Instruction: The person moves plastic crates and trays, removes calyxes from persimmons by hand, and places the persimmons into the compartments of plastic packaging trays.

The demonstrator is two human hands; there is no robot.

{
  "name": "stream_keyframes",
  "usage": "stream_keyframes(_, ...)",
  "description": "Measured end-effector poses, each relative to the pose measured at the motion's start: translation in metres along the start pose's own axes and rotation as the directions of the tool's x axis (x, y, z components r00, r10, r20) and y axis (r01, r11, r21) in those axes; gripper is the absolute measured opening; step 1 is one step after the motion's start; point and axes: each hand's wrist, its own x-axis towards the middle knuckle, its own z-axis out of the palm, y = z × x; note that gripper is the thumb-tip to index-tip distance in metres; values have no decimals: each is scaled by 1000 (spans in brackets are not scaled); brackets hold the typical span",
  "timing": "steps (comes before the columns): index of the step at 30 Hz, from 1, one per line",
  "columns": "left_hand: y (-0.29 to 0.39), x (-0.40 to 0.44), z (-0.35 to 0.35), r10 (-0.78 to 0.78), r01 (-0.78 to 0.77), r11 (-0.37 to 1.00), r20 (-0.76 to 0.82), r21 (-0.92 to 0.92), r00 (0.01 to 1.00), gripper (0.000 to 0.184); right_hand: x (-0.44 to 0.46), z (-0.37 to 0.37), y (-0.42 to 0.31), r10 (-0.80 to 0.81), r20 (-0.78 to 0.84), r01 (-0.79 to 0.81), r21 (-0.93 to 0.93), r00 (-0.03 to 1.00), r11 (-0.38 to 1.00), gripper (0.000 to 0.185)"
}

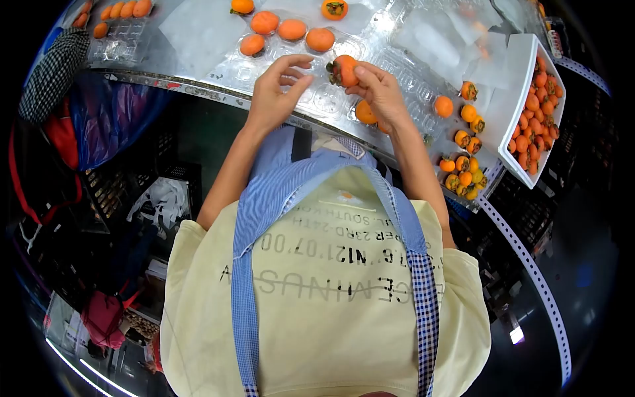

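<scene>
Between the thumb and fingers of my right hand (pixel 381 94) is an orange persimmon (pixel 343 71), its leafy green cap turned left. My left hand (pixel 280 90) is just left of that fruit, fingers curved and apart, holding nothing. Beneath both hands lies a clear plastic tray (pixel 325 100) with moulded round hollows. Several persimmons (pixel 292 30) sit in the hollows of clear plastic beyond my left hand. Below my right wrist, another persimmon (pixel 366 112) rests near the table's front edge, with one more partly hidden by the forearm.
A white box (pixel 493 119) full of small orange persimmons tilts at the right end of the metal table (pixel 192 83). Loose persimmons (pixel 465 178) cluster beside it. At the far left stands another clear tray (pixel 122 41) with fruit. Dark crates (pixel 109 192) are under the table.
</scene>
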Motion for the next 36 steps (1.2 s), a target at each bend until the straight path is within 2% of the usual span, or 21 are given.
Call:
stream_keyframes(1,3,1,4,11,-10,1000,27,-26,1000,32,-4,0,-2,78,12,-79,144,997,986,39)
stream_keyframes(5,8,2,16,60,-54,997,99,-61,993,42,-11,5,1,116,89,-140,349,989,926,43)
stream_keyframes(10,4,5,12,123,-136,986,130,94,984,38,-12,-1,12,111,66,-127,360,992,924,44)
stream_keyframes(13,2,2,12,74,-88,991,129,103,989,33,-14,-2,13,103,57,-117,374,993,920,43)
stream_keyframes(17,-9,-1,11,-82,60,986,137,156,987,29,-15,-16,10,57,83,-87,415,995,906,43)
stream_keyframes(19,-35,0,10,-116,78,976,183,201,976,27,-20,-34,2,26,-89,18,456,996,890,42)
stream_keyframes(20,-30,-2,11,-93,64,985,179,163,979,25,-25,-52,-9,-39,-93,80,489,995,868,40)
stream_keyframes(21,-21,-2,9,-95,45,965,186,258,978,23,-30,-72,-21,-97,-185,175,469,978,865,38)
stream_keyframes(23,-21,-3,6,-137,109,977,148,181,980,22,-49,-124,-40,-242,-444,429,389,863,815,38)
stream_keyframes(25,-2,-3,8,-158,147,976,63,160,985,22,-77,-179,-64,-400,-656,611,120,640,782,37)
stream_keyframes(27,2,2,10,-63,63,986,-2,154,998,22,-107,-235,-81,-422,-808,554,-146,412,820,39)
stream_keyframes(29,7,11,10,32,-28,988,-23,151,999,21,-123,-284,-88,-493,-862,289,-444,121,848,44)
stream_keyframes(30,11,18,13,69,-64,989,-32,135,997,20,-128,-305,-86,-537,-837,279,-492,109,824,52)
stream_keyframes(33,29,40,22,151,-151,979,7,140,988,18,-139,-337,-83,-667,-731,-170,-682,143,711,55)
stream_keyframes(35,38,54,34,172,-172,977,7,125,985,18,-143,-345,-76,-740,-631,-307,-770,233,560,55)
stream_keyframes(36,43,62,39,162,-165,979,33,120,986,18,-147,-340,-77,-698,-647,-323,-761,306,563,52)
